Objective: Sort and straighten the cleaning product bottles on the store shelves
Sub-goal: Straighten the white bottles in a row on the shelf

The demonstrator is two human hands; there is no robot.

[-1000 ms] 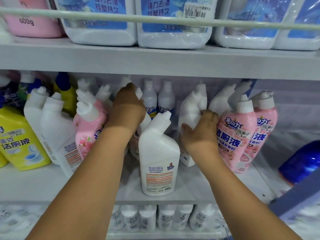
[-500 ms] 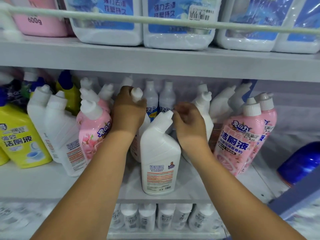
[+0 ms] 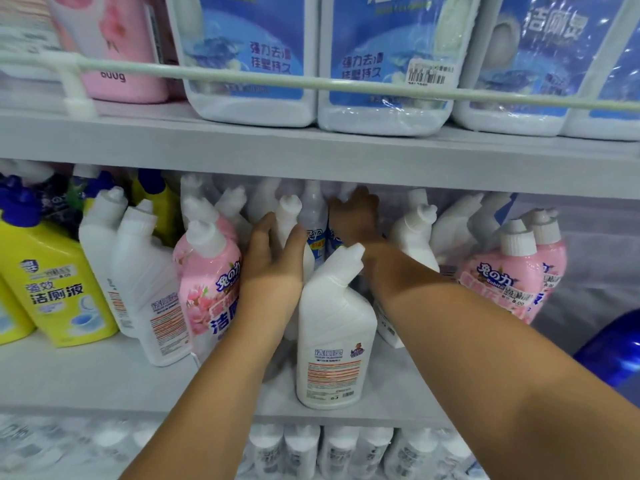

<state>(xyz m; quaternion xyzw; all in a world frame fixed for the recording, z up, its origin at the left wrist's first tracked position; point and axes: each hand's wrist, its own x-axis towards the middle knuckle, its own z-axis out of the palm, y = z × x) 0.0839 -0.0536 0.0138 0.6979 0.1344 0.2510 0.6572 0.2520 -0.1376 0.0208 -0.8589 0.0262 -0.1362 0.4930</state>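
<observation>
The middle shelf [image 3: 104,379] holds angled-neck cleaner bottles. My left hand [image 3: 273,261] is wrapped around the shoulder of a white bottle [image 3: 289,209] in the second row, whose neck sticks up between thumb and fingers. My right hand [image 3: 356,213] reaches to the back row, its fingers around a pale blue-labelled bottle [image 3: 313,220] area; the grip itself is hidden. A white bottle with an orange label [image 3: 336,327] stands upright at the front between my forearms. Pink bottles stand to the left [image 3: 207,285] and right [image 3: 502,282].
Two white bottles [image 3: 138,282] and a yellow bottle [image 3: 52,282] fill the left of the shelf. Large blue-labelled jugs [image 3: 249,64] sit above behind a rail [image 3: 311,85]. A blue object [image 3: 616,355] is at the right edge. More white bottles [image 3: 311,448] line the shelf below.
My right hand left the white bottle on the right and moved deeper, to the back row. My left hand slid lower on its bottle. The camera came closer.
</observation>
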